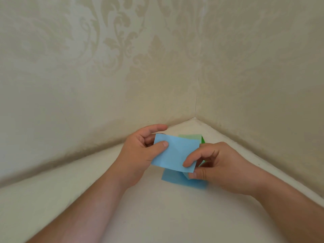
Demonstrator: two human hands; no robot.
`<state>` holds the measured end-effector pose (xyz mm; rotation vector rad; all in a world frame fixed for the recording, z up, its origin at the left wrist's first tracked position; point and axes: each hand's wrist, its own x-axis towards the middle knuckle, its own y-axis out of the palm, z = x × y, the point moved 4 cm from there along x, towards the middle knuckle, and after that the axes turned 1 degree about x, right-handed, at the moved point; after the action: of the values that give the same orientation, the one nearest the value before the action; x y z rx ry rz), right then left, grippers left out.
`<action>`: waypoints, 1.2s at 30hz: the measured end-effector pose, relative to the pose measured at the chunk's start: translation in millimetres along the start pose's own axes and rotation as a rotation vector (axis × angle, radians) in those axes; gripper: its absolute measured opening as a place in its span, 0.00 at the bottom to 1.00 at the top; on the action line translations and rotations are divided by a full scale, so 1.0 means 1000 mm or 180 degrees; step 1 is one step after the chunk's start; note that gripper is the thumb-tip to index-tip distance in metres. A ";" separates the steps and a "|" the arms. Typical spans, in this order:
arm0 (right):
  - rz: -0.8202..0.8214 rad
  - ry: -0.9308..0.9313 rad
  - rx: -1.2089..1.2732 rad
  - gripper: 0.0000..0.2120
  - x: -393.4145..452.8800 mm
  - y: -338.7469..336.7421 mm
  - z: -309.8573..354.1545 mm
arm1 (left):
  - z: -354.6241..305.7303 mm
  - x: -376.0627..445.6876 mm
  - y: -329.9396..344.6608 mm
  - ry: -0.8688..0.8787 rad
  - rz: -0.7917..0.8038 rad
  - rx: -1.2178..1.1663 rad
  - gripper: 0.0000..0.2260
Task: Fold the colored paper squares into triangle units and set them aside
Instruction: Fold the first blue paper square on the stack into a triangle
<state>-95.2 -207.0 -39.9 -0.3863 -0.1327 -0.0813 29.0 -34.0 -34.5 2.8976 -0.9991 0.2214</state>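
**Two hands, one blue sheet**

One blue paper (175,153) is held above the counter (157,207), pinched by the left hand (140,151) and right hand (215,165). Beneath, blue paper (175,179) and green sheets (190,136) lie partly hidden, perhaps stacked. Patterned walls (87,67) enclose the corner.

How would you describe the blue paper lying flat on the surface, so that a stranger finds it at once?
Look at the corner where the two patterned walls meet the pale surface. Just in front of it, both hands hold up a light blue sheet. The blue paper you want lies flat directly below that sheet, nearer than the green papers, and no hand grips it.
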 end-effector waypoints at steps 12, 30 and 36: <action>-0.0683 0.0065 0.0014 0.18 0.001 -0.012 0.001 | 0.002 -0.005 0.007 -0.0260 0.0565 0.0739 0.21; -0.0349 -0.0078 -0.0330 0.36 0.001 -0.006 -0.003 | 0.008 -0.003 0.012 -0.0588 0.0497 -0.0329 0.16; -0.0522 -0.0221 -0.0432 0.27 0.003 -0.005 -0.005 | 0.008 -0.004 0.012 -0.0802 0.0585 -0.0739 0.16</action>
<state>-91.9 -213.6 -42.7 -0.5136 -0.2283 -0.2397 19.3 -42.3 -42.9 2.6680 -1.2378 -0.2420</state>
